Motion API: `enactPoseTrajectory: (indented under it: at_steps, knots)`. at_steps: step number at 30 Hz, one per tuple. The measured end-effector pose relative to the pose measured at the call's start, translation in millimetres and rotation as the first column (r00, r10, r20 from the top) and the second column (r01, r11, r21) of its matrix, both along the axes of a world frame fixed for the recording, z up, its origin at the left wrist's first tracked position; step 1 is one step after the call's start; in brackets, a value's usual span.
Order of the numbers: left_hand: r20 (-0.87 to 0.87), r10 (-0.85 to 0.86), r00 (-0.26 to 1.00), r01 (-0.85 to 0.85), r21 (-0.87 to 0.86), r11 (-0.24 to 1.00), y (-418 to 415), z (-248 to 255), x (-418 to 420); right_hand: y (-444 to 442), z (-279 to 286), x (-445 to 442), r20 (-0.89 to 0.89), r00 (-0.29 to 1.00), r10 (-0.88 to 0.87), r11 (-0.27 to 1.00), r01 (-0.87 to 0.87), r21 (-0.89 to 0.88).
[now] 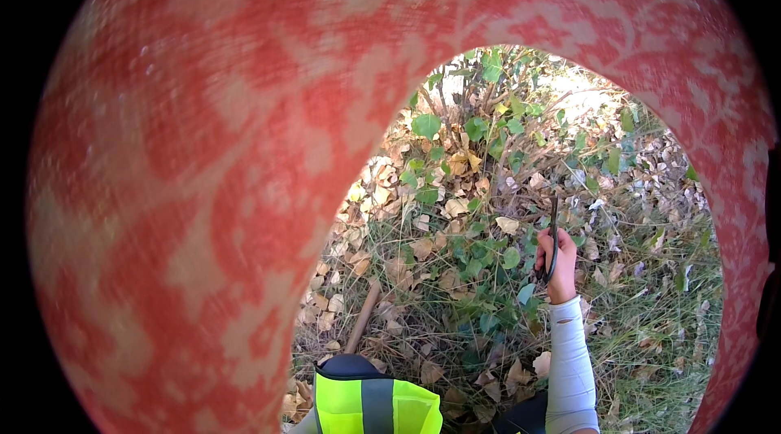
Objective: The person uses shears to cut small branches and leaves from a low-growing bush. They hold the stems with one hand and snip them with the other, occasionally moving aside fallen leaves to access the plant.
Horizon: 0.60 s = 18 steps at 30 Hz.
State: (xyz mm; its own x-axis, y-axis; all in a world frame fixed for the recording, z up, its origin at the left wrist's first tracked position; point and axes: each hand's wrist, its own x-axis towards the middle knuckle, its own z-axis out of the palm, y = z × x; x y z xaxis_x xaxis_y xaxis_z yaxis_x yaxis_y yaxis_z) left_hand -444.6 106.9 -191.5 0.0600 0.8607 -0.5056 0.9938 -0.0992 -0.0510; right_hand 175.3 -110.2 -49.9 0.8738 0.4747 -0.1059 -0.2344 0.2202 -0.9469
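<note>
My right hand, in a light sleeve, is closed around a dark-handled cutting tool that looks like scissors or shears. Its narrow end points away from me, over dry leaves and thin stems. Whether the blades are apart cannot be made out. Low green-leaved shoots grow just left of this hand. My left hand is out of view; only a bit of sleeve shows at the bottom edge, beside the hi-vis vest.
Red patterned cloth hangs across the upper and left view. A wooden stick or handle lies on the leaf litter near my knee. Farther off stands a leafy shrub with thin woody stems. Grass covers the right side.
</note>
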Motion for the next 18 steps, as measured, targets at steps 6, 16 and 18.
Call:
enactPoseTrajectory:
  at_steps: [6,16,18]
  knots:
    - [0.003,-0.103,0.995,0.103,0.062,0.993,0.9,-33.2,-74.8,2.0,-2.7,-0.4,-0.026,1.0,0.005,1.0,-0.004,0.009]
    - [-0.01,0.229,0.973,-0.222,0.212,0.952,-53.8,114.2,-14.5,17.5,-12.6,4.7,-0.001,0.999,0.054,0.997,-0.053,0.056]
    - [-0.021,0.211,0.977,-0.194,0.315,0.929,-45.8,122.9,-33.1,18.9,-7.2,3.1,-0.04,0.997,0.066,0.995,-0.063,0.072]
